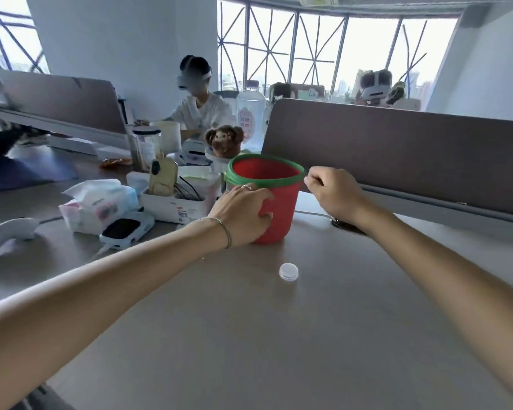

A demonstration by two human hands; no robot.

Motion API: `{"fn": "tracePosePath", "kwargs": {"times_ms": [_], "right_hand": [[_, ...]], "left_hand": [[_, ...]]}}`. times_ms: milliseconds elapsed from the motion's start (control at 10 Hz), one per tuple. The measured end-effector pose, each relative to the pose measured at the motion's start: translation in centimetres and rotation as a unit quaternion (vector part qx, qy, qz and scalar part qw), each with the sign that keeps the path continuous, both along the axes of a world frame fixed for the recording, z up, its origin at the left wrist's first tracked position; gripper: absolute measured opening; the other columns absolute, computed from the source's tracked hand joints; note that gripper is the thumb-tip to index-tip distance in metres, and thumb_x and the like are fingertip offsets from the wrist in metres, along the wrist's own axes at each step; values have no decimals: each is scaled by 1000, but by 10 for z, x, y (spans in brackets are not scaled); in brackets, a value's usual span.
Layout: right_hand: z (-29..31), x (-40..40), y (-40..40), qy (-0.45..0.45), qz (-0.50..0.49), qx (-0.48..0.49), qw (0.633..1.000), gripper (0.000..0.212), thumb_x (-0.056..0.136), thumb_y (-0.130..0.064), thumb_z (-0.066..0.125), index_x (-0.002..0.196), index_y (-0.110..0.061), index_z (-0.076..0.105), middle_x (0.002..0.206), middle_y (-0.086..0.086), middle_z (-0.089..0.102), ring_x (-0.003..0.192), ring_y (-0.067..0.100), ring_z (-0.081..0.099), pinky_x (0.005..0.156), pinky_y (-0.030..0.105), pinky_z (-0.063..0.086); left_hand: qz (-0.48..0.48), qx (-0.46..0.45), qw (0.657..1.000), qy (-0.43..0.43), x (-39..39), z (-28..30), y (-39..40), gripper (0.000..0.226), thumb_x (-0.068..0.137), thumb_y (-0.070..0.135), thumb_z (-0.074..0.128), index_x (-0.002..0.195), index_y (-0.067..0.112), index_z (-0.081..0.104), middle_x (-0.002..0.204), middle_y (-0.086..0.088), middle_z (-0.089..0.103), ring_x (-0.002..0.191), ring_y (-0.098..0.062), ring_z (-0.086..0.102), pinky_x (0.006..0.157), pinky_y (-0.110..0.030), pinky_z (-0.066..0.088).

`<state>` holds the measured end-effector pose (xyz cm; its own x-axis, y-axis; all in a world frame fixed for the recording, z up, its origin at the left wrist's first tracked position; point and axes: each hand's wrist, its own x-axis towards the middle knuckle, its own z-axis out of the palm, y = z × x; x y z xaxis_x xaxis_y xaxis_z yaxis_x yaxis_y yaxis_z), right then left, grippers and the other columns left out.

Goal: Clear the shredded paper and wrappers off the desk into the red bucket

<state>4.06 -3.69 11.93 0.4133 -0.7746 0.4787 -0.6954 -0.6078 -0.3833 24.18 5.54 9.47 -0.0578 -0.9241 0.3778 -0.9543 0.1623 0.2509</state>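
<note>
Bucket (268, 199) stands upright mid-surface (249, 335), long axis vertical, mouth up, just in front of the divider (397, 149). Left hand (243, 214) wraps its near wall below the green rim. Right hand (333, 192) is curled by the rim's right side, fingers pinched together; can't tell if anything's between them. No shreds or wrappers visible on the near surface, only a white cap (288, 271). Looks like a late step: last drop-in or steadying. Next: check the clutter to the left for stray wrappers.
</note>
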Motion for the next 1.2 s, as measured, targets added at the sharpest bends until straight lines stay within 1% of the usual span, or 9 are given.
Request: {"fn": "tracePosePath", "kwargs": {"times_ms": [100,300,600,700,800,900,1000,1100,1200], "right_hand": [[22,26,-22,7,3,-18,1000,35,102,-28,50,74,-8,49,58,1,48,61,28,47,62,42,42],[47,69,-52,78,10,-22,997,42,101,-30,54,62,-16,50,57,-2,55,60,22,56,54,34,36],[50,90,-77,146,2,21,989,39,97,-38,60,71,-9,61,71,4,65,73,29,63,64,36,45],[49,88,-83,155,7,26,988,46,95,-44,65,69,-6,60,65,3,64,67,26,62,62,35,46],[47,88,-84,159,10,40,987,55,96,-46,65,60,-8,48,56,2,53,57,26,53,57,35,39],[49,86,-78,224,25,70,972,22,97,-19,57,77,-18,67,79,-4,69,77,23,64,67,33,47],[54,83,-65,248,57,137,957,55,85,3,38,116,-26,72,106,-8,71,101,16,66,85,32,55],[57,77,-55,195,69,98,973,59,80,2,40,121,-28,71,118,-7,71,108,17,63,90,35,55],[52,76,-51,115,84,-32,989,49,74,-9,42,110,-23,72,112,0,73,108,25,62,91,43,54]], "left_hand": [[16,5,1000,3,14,13,-10,41,89,38,56,129,29,62,126,-2,64,116,-26,59,98,-38,49],[26,-18,999,32,31,32,-24,31,89,30,53,114,29,70,114,1,65,102,-23,62,90,-39,52],[28,-22,998,43,51,40,-42,16,88,27,56,91,26,71,100,4,67,87,-20,63,80,-39,55],[30,-21,999,37,54,37,-49,15,87,25,55,83,24,69,94,5,66,86,-20,62,80,-40,54],[22,-15,999,31,56,36,-57,14,87,24,54,77,26,64,93,4,65,87,-21,61,80,-40,53],[16,-22,999,35,57,39,-63,15,86,25,55,74,29,62,91,5,65,87,-20,61,79,-37,53],[7,-29,999,38,57,41,-72,14,85,26,57,75,29,65,90,8,64,85,-18,62,77,-37,54],[-3,-57,996,65,54,41,-77,15,83,28,57,82,30,72,99,10,65,88,-14,62,80,-38,54],[0,-112,983,147,42,48,-84,16,83,23,60,87,31,73,111,9,63,101,-13,58,86,-31,46]]}}
